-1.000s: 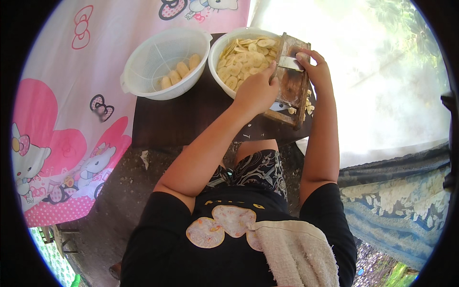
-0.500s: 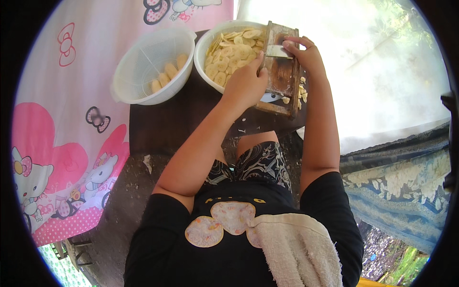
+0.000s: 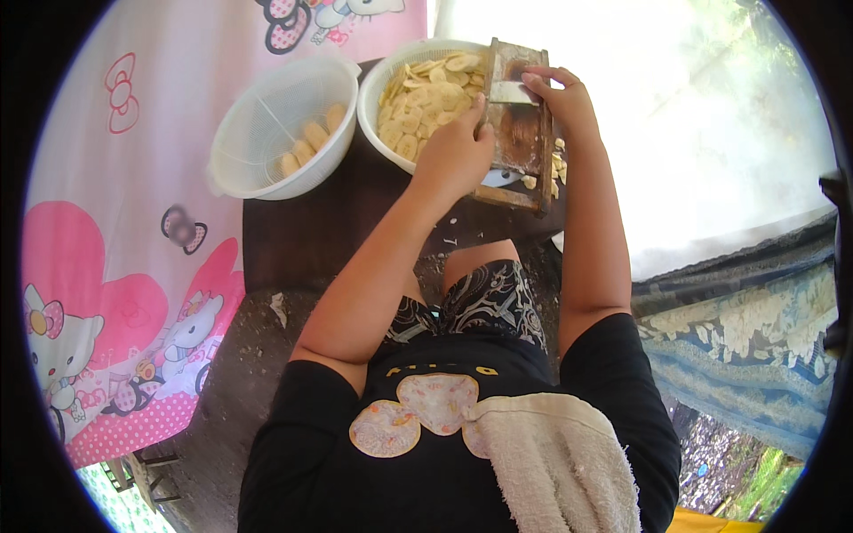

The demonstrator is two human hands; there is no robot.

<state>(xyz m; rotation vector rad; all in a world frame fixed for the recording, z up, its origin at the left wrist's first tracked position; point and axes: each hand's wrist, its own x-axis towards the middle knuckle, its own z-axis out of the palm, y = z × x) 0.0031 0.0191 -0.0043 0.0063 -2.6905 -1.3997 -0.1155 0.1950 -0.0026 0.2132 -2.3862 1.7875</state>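
My left hand (image 3: 453,151) grips the left side of a worn wooden slicer (image 3: 520,138) with a metal blade strip (image 3: 513,92), tilted beside a white basin (image 3: 367,107) full of thin pale-yellow banana slices (image 3: 416,115). My right hand (image 3: 570,107) is on the slicer's upper part, fingertips pinched down over the blade; whatever lies under them is too small to make out. Small pale scraps (image 3: 555,169) lie beside the slicer's right edge. To the left, a white perforated basin (image 3: 249,115) holds several peeled bananas (image 3: 315,136).
Both basins stand on a dark table (image 3: 284,240) over my lap. A pink printed sheet (image 3: 107,231) hangs on the left, a bright white sheet (image 3: 711,142) and bluish fabric (image 3: 729,355) on the right. A cream towel (image 3: 551,453) lies over my shirt.
The view has shifted, so the table, basins and slicer appear higher and further left. My left hand stays on the slicer; my right fingers have moved slightly along its top.
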